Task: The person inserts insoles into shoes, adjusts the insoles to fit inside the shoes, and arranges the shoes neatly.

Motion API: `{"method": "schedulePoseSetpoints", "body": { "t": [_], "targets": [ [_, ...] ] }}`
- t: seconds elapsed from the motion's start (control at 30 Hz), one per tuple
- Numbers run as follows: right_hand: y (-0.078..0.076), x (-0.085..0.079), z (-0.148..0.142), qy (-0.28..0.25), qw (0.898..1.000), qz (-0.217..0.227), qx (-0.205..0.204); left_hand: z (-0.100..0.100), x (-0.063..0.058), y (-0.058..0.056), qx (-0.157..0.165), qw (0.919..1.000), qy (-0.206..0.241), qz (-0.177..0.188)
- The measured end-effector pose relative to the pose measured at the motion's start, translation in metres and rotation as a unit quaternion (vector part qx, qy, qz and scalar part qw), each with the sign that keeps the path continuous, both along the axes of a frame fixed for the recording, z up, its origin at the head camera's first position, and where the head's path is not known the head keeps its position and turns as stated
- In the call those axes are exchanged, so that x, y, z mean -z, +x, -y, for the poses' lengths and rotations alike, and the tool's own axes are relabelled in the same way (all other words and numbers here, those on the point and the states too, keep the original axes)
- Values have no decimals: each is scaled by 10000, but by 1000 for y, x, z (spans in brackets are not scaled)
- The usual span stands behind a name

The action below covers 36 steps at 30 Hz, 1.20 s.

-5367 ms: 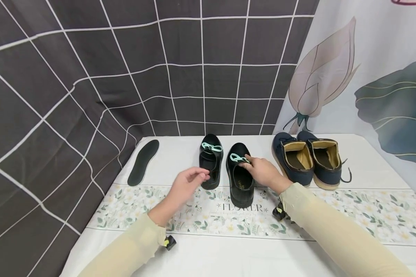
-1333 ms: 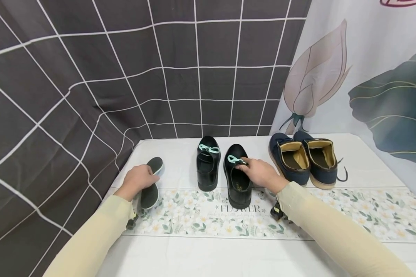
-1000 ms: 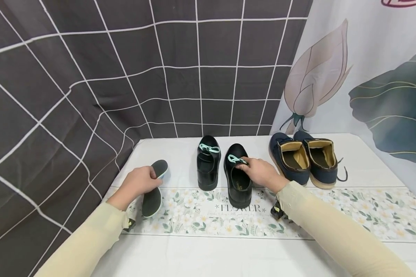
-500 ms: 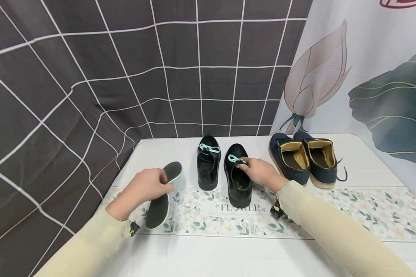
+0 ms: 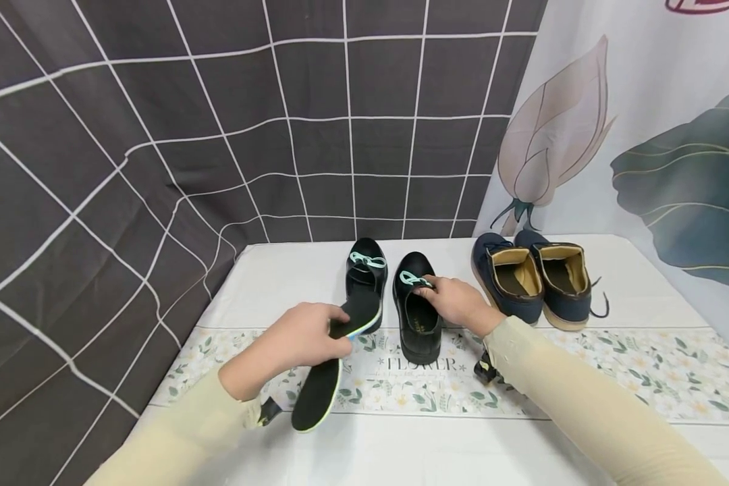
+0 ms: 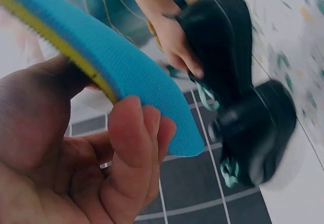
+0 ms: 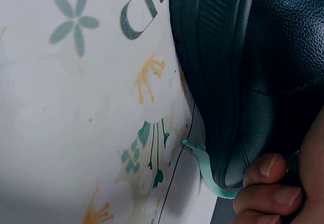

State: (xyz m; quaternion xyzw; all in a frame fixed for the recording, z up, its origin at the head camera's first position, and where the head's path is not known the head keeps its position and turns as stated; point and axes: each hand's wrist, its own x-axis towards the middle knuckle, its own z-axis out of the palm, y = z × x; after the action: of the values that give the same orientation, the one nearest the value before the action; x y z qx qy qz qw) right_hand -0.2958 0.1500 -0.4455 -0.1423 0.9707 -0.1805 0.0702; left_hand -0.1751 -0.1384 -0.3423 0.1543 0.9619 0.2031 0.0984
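Note:
My left hand (image 5: 300,337) pinches a shoe insole (image 5: 318,398) at its middle, thumb on one face and fingers on the other. The insole is black on top; in the left wrist view its ribbed blue underside (image 6: 136,67) and yellow edge show. Its front end overlaps the opening of the left black shoe (image 5: 363,246) in the head view. My right hand (image 5: 462,305) grips the right black shoe (image 5: 421,351) at the side of its opening, by the mint-green lace (image 5: 414,278). In the right wrist view the fingertips (image 7: 273,196) curl against the dark leather.
A pair of navy shoes, the left one (image 5: 525,309) and the right one (image 5: 570,307) with its lace trailing, stands at the right. A white cloth with a floral band (image 5: 200,361) covers the table. A dark grid curtain (image 5: 316,148) hangs behind and left.
The insole lay flat at the far left earlier; my left hand has picked it up and carried it right, to the left black shoe. My right hand has stayed on the right black shoe.

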Motion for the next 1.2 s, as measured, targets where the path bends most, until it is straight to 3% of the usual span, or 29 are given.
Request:
{"method": "schedulePoseSetpoints", "body": {
  "t": [0.2, 0.43, 0.67, 0.9, 1.1, 1.2],
  "targets": [
    [-1, 0, -2, -1, 10000, 68, 8, -32, 6, -8, 445, 9989, 88, -123],
    [-3, -1, -1, -112, 9997, 212, -48, -62, 19, -20, 787, 9963, -138, -300],
    [-6, -3, 0, -162, 9991, 382, -125, -74, 28, -26, 720, 9966, -345, -191],
    [-5, -6, 0, -129, 9989, 448, -39, -79, 33, -30, 521, 9980, -334, 147],
    [-5, -7, 1, -28, 9990, 453, -19, -87, 37, -30, 608, 9956, -704, -76],
    [-4, -7, 2, -11, 9988, 491, 7, -90, 38, -30, 503, 9936, -994, -160]
  ]
}}
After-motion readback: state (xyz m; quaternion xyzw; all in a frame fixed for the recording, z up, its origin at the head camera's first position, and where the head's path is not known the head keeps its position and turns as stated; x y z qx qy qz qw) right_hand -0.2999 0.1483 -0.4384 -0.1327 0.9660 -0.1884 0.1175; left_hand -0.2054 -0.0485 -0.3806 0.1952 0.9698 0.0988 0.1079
